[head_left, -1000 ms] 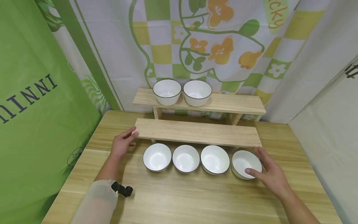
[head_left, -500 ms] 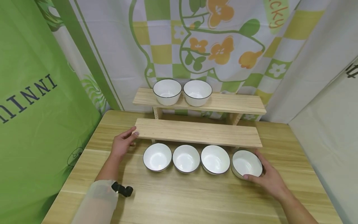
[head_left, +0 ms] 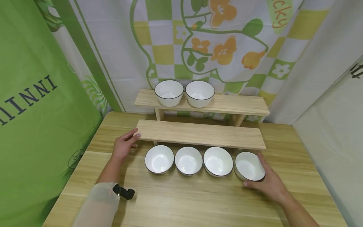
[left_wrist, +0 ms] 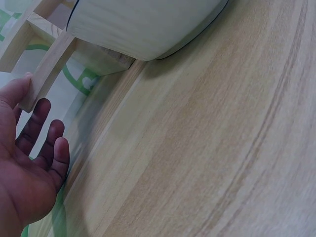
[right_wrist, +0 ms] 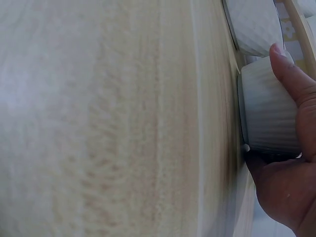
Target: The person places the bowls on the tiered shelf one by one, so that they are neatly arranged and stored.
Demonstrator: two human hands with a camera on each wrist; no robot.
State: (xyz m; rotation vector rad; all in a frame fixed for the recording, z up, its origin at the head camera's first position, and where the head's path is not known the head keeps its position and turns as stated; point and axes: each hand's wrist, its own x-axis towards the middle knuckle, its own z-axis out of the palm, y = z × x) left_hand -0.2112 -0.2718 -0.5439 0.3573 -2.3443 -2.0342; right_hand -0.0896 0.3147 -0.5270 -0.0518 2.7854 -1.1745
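My right hand point(head_left: 271, 183) holds the rightmost white bowl point(head_left: 248, 165) of the front row on the table. In the right wrist view, the thumb lies along the ribbed outer wall of this bowl point(right_wrist: 266, 111); the other fingers are mostly hidden behind it. My left hand point(head_left: 124, 145) is at the left end of the lower wooden shelf board point(head_left: 198, 134). The left wrist view shows the thumb on top of the board's end point(left_wrist: 47, 76) and fingers under it, pinching it. Beside the held bowl stand a third bowl point(head_left: 218, 161), a middle one point(head_left: 188, 160) and a left one point(head_left: 159, 159).
Two more white bowls, a left one point(head_left: 169, 93) and a right one point(head_left: 199, 94), stand on the upper shelf board point(head_left: 241, 104). Patterned cloth point(head_left: 164, 53) hangs behind the wooden table point(head_left: 181, 201), and green cloth point(head_left: 42, 126) hangs at the left.
My right hand has closed around the rightmost bowl, its thumb sliding from over the rim down to the near outer side. The left hand has stayed at the board's end.
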